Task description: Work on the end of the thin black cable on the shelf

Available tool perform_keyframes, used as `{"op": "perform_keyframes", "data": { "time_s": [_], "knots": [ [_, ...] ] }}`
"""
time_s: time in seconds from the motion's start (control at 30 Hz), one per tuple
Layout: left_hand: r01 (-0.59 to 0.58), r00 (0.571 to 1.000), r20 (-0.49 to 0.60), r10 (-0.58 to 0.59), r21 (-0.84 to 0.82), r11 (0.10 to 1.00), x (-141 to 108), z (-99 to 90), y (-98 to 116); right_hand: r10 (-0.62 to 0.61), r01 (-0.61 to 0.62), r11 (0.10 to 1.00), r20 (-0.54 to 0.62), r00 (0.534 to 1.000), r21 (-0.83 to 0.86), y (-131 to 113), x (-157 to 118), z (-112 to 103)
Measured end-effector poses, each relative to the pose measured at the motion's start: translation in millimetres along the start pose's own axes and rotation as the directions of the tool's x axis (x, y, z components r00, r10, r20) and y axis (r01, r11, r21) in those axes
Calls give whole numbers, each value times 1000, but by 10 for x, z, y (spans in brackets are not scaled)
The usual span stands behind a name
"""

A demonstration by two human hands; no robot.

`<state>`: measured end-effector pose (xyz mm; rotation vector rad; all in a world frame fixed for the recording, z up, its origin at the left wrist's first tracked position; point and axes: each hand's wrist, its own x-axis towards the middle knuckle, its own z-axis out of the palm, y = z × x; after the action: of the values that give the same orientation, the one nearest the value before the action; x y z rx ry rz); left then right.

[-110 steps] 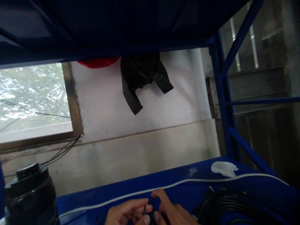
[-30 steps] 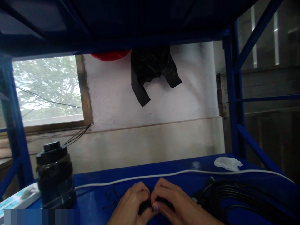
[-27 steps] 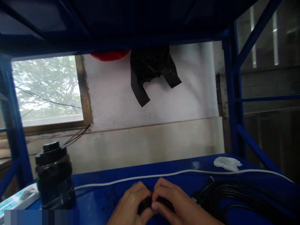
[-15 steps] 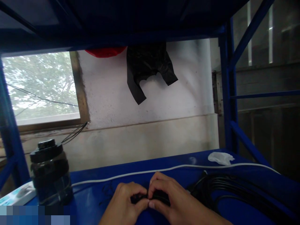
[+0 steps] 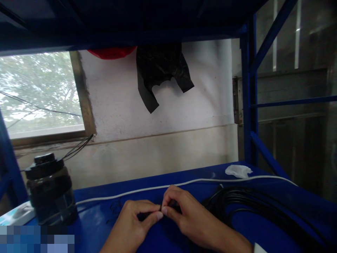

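Observation:
My left hand (image 5: pixel 133 219) and my right hand (image 5: pixel 188 214) meet fingertip to fingertip above the blue shelf. Each pinches thumb against forefinger on something small, thin and dark, mostly hidden by the fingers, so its kind does not show. Just right of my right hand lies a thick coil of black cable (image 5: pixel 237 196), with its near loops running toward the lower right. Left of my left hand, a loose tangle of thin black strands (image 5: pixel 114 210) rests on the shelf.
A black-lidded water bottle (image 5: pixel 50 193) stands at the left beside a white power strip (image 5: pixel 19 214). A white cord (image 5: pixel 131 191) crosses the blue shelf (image 5: pixel 158 177) behind my hands, near a crumpled white plastic bag (image 5: pixel 238 171). Blue uprights (image 5: pixel 249 105) frame the right side.
The view has shifted a little, so the surroundings sit farther left and higher. My fingertips stay together in a pinch, with the left fingers now straighter and less of the dark thing showing.

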<state>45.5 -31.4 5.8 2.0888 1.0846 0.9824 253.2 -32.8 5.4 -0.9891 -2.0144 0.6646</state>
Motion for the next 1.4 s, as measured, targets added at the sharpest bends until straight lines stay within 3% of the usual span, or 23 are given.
{"op": "perform_keyframes", "data": {
  "time_s": [0.13, 0.43, 0.6, 0.83, 1.1, 1.4],
  "knots": [
    [79, 996, -47, -78, 25, 997, -3, 3, -31, 53, -53, 999, 0, 999, 2, 69, -9, 20],
    [22, 1000, 13, -23, 83, 996, -11, 23, 63, 33, -33, 998, 2, 999, 50, 52, 6, 12],
    [-28, 1000, 6, 28, 83, 996, -49, 4, 57, 77, -81, 994, 47, 996, 76, 15, 25, -17],
    [-40, 999, 18, 39, 26, 999, -65, -9, 64, 136, -141, 986, 55, 989, 91, -33, 27, -35],
    [-49, 998, 38, 50, -29, 998, -68, -30, 16, 179, -190, 970, 88, 980, 152, 158, 36, 9],
    [-24, 997, 68, 22, 29, 999, -105, -22, 99, 183, -198, 959, 88, 979, 204, 125, 65, 12]
  ]
}}
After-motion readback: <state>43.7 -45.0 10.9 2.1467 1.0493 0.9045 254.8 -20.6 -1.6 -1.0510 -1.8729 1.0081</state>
